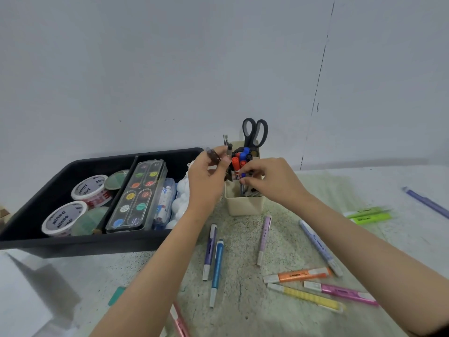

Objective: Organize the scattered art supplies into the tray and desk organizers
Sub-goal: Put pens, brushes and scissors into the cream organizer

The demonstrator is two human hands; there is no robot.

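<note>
Markers (239, 164) with red, blue and black caps stand upright, caps up, in the cream pen holder (244, 203) on the tabletop (243, 312), just right of the black tray (73, 244). Black-handled scissors (255, 132) stand in the back of the same holder, handles up.

The right hand (272, 181) reaches over the holder's rim, its grip closed on the markers with fingertips curled round their barrels. The left hand (206, 176) hovers just left of the holder, its grip pinched on a brown pen (213, 155) held tilted, long axis running from lower right to upper left, upper end pointing towards the tray's back corner.

In the tray lie two tape rolls (77, 203), a watercolour palette (138, 195) with its long axis running near to far, and white balls (182, 198).

Loose on the tabletop, a purple pen (209, 251) and a blue pen (217, 271) lie side by side, running near to far. An orange highlighter (297, 275) lies across, left to right, with pink (340, 291) and yellow (306, 296) highlighters slanting just below it.
</note>
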